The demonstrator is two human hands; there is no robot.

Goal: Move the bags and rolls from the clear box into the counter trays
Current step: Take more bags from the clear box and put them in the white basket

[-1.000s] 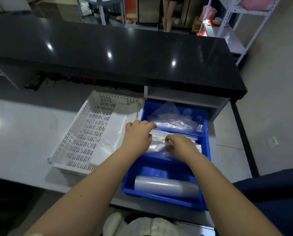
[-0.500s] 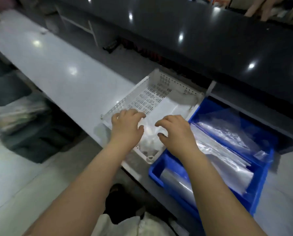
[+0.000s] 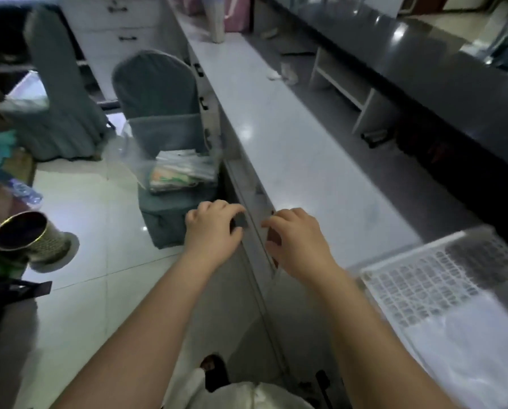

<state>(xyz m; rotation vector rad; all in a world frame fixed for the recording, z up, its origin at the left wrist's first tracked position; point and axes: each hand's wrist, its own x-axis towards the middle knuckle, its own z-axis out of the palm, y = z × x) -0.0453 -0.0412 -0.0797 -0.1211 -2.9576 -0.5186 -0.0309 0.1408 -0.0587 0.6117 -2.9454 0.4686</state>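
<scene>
Both hands, left hand (image 3: 213,231) and right hand (image 3: 298,237), hang with fingers loosely curled and empty, and the clear box (image 3: 173,169) of bags on the chair at 11 o'clock could tip if grabbed one-sided.

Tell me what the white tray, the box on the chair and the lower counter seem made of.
White tray: looks like matte moulded plastic, its base pierced by rows of slots.
Box: apparently clear glossy plastic; packets inside show through its walls.
Lower counter: pale polished stone or laminate, mirroring ceiling lights; which one is unclear.
</scene>
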